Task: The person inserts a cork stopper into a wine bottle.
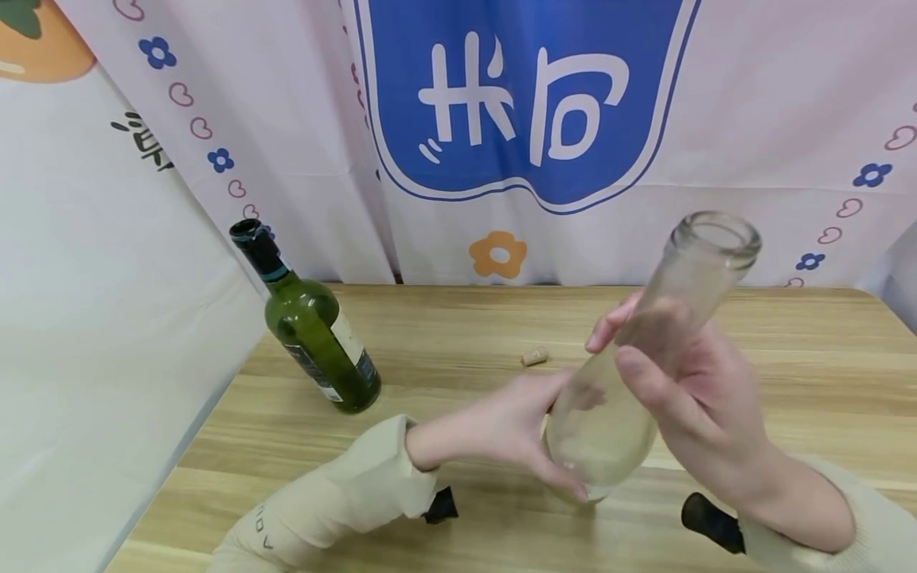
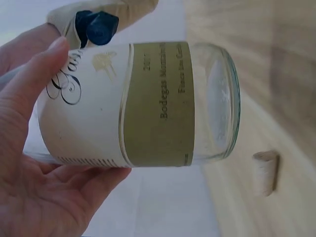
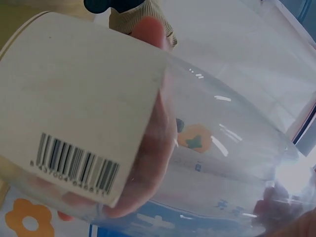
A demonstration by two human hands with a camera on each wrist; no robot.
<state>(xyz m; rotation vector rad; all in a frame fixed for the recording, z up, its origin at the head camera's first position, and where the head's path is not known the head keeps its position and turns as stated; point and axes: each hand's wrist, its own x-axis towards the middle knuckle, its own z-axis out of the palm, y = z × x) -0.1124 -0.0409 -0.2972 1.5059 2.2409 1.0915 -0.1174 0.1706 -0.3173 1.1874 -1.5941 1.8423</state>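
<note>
Clear bottle [image 2: 210, 106]: label [image 2: 158, 123] reads "Bodegas"; barcode [image 3: 76, 165] "437004".

Clear glass btl [image 3: 212, 94] slants across view, white label [image 3: 84, 84] w/ barcode [image 3: 76, 163] on it. L hand [image 3: 154, 155] grips labeled end, partly seen thru glass. R hand [image 3: 295, 224] @ btm R corner, mostly cut off. Orange flower print [image 3: 17, 215] btm L.

Printed cloth hangings [image 1: 308, 119] behind a wood-grain table [image 1: 444, 326] suggest a curtained-off work corner.
</note>
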